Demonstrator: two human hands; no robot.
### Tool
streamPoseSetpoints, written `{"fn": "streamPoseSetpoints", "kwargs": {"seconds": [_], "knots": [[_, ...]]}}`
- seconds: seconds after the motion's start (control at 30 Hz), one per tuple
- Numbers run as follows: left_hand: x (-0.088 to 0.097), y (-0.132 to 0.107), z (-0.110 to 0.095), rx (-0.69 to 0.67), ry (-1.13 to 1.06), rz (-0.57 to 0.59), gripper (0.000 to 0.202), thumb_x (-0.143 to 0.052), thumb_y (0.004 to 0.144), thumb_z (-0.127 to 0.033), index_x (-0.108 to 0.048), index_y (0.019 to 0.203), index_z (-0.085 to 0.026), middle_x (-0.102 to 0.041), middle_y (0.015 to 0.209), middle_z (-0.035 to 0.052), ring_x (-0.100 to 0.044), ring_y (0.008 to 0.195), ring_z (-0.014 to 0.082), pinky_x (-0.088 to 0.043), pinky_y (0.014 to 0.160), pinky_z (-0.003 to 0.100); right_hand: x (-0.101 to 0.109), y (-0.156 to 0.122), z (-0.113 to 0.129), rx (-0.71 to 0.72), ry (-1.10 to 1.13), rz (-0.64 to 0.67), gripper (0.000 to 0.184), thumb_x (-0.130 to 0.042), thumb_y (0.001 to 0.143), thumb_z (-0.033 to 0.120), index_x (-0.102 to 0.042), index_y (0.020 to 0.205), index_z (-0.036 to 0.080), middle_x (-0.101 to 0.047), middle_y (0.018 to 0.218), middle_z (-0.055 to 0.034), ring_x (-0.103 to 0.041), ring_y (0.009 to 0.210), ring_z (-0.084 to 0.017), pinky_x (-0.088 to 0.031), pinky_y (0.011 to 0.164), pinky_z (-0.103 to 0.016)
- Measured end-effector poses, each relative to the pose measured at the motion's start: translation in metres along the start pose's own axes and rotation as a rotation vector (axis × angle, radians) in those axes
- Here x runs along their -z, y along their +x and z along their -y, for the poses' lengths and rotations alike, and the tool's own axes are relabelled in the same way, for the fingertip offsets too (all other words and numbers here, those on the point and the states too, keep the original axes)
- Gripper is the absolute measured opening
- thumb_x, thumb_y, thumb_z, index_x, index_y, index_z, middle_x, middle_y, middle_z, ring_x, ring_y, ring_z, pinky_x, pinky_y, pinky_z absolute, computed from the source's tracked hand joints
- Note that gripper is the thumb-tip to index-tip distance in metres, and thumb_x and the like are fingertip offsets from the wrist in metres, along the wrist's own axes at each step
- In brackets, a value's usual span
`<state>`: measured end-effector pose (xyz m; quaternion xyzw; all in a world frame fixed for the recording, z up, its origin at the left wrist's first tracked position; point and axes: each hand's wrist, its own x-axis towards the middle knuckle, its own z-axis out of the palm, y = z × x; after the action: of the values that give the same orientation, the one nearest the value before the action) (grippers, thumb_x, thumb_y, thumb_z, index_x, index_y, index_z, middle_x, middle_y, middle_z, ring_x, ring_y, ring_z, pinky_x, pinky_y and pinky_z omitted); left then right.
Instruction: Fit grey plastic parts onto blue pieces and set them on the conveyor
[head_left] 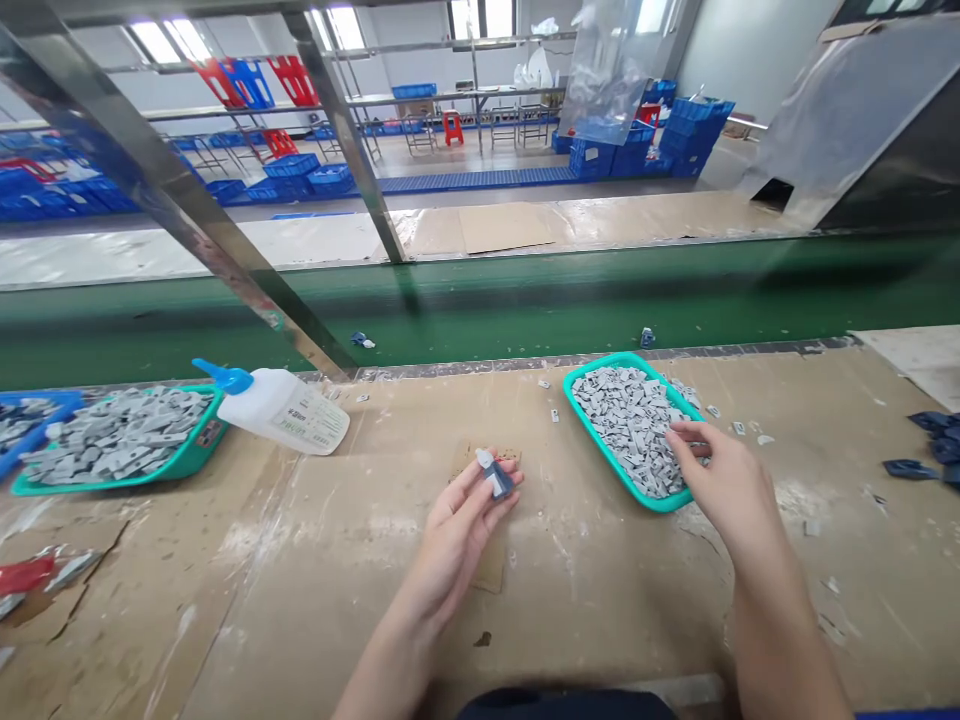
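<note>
My left hand [459, 535] is shut on a small grey-and-blue plastic part [496, 476], held between fingers and thumb above the cardboard-covered workbench [300, 590]. My right hand [716, 482] rests at the edge of a teal tray [660, 502], its fingertips on the heaped grey plastic pieces [626, 425] and nothing visible in its grip. Further left, a second teal tray [112, 481] holds more grey pieces [120, 435]. A white glue bottle [281, 408] with a blue nozzle lies beside it.
A green conveyor belt [480, 310] runs behind the bench, with a few small parts on it. Loose grey pieces lie around the right tray. Dark blue parts [930, 440] sit at the right, a blue tray [45, 402] at the left, and a steel frame post [187, 200] crosses the upper left.
</note>
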<state>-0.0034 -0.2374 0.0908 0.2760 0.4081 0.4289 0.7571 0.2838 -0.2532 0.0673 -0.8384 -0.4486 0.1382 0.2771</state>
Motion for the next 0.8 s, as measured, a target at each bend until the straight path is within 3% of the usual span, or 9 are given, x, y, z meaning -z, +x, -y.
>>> {"fn": "streamPoseSetpoints", "kwargs": {"seconds": [0.23, 0.43, 0.6, 0.8], "knots": [[0.019, 0.012, -0.013, -0.099, 0.121, -0.012, 0.044, -0.066, 0.076, -0.019, -0.058, 0.12, -0.021, -0.06, 0.097, 0.0046, -0.059, 0.094, 0.0171, -0.044, 0.09, 0.03, -0.02, 0.011, 0.006, 0.085, -0.109, 0.098, 0.023, -0.055, 0.077, 0.041, -0.07, 0.086, 0.025, -0.069, 0.086, -0.0054, -0.062, 0.08, -0.025, -0.041, 0.061, -0.032], [0.026, 0.021, -0.033, -0.256, 0.296, -0.076, 0.044, -0.066, 0.075, -0.022, -0.058, 0.118, -0.022, -0.058, 0.093, 0.0027, -0.057, 0.093, 0.0166, -0.043, 0.09, 0.03, -0.029, 0.021, 0.016, 0.091, -0.267, 0.138, 0.025, -0.055, 0.078, 0.043, -0.071, 0.085, 0.026, -0.066, 0.084, -0.009, -0.058, 0.078, -0.027, -0.035, 0.056, -0.031], [0.028, 0.021, -0.028, -0.346, 0.355, -0.103, 0.041, -0.06, 0.08, -0.024, -0.055, 0.121, -0.022, -0.057, 0.099, 0.0041, -0.055, 0.099, 0.0173, -0.042, 0.092, 0.031, -0.031, 0.02, 0.027, 0.079, -0.399, 0.149, 0.021, -0.056, 0.078, 0.037, -0.07, 0.086, 0.024, -0.064, 0.089, -0.0122, -0.055, 0.086, -0.031, -0.035, 0.06, -0.034], [0.042, 0.016, -0.022, -0.346, 0.372, -0.138, 0.045, -0.058, 0.082, -0.026, -0.05, 0.126, -0.021, -0.06, 0.103, 0.005, -0.056, 0.104, 0.0188, -0.042, 0.096, 0.034, -0.04, 0.017, 0.024, 0.16, -0.435, 0.124, 0.024, -0.046, 0.085, 0.026, -0.067, 0.089, 0.017, -0.061, 0.092, -0.017, -0.051, 0.094, -0.035, -0.037, 0.068, -0.037]]}}
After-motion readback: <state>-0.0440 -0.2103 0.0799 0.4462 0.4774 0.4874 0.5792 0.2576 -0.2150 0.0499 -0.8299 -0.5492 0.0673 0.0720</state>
